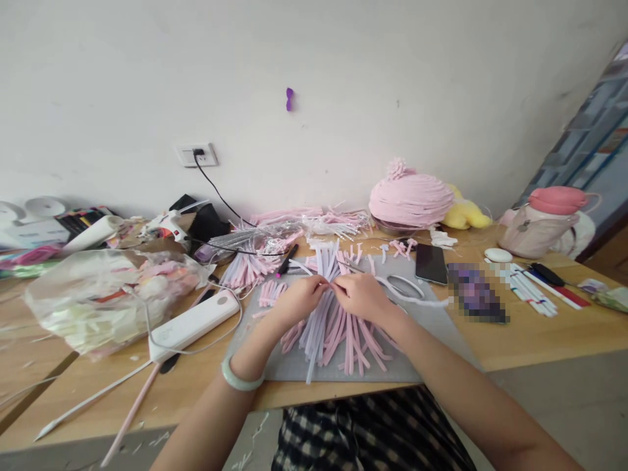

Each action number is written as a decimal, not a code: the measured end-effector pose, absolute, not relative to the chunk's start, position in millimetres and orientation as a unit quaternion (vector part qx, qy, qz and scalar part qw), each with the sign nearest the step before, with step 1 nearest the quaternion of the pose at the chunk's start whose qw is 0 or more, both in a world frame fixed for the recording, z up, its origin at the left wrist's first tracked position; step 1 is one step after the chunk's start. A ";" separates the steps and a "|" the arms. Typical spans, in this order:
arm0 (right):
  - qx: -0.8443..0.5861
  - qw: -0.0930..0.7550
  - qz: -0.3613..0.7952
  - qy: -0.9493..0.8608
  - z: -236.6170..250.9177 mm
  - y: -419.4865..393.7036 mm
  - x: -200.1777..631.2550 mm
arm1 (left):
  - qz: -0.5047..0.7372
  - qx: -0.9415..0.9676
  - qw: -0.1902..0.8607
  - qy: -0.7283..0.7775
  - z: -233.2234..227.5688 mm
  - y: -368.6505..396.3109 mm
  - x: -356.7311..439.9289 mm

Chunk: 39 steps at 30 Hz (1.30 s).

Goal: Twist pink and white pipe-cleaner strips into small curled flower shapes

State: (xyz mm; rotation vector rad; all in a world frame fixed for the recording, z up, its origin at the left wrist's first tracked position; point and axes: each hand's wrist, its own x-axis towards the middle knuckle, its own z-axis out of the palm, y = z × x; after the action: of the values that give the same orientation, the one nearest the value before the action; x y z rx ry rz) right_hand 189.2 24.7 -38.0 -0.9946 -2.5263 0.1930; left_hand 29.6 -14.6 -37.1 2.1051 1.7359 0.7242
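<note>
My left hand (303,297) and my right hand (362,297) meet fingertip to fingertip over the middle of a bundle of fuzzy pipe cleaners. Both are closed in a pinch on the stems; the exact piece between the fingertips is hidden. Lavender pipe cleaners (313,340) fan out below my left hand and also stick up beyond the fingers. Pink pipe cleaners (349,340) spread below my right hand. Under all this lies a grey cutting mat (441,333). Scissors (405,286) rest by my right wrist, near a loose pale stem (432,302).
To the left are a plastic bag of scraps (112,301), a white power strip (193,324) and a glue gun (171,226). More stems (250,268) lie behind. Rightward are a phone (431,263), markers (532,288), a pink-lidded jug (540,226) and a pink yarn-like dome (409,199).
</note>
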 end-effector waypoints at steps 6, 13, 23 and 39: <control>-0.360 0.282 0.177 -0.871 -45.5 12.9 178.4 | 0.364 0.671 0.112 0.636 -41.3 -13.7 29.4; -0.326 0.256 0.555 -0.721 -47.7 36.7 179.0 | 0.508 0.566 0.279 0.587 -34.8 -14.0 30.5; -0.314 0.085 0.601 -0.730 -31.1 57.3 206.0 | 0.309 0.699 0.422 0.487 -25.3 -23.7 24.6; -0.289 0.182 0.591 -0.730 -31.7 42.7 200.3 | 0.413 0.661 0.149 0.609 -36.4 -16.1 29.3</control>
State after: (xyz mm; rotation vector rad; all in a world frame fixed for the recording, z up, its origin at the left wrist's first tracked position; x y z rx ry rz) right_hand 200.3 42.7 -31.7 -0.8167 -2.0612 1.6692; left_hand 29.3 -16.1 -36.4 1.9005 1.7498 1.1879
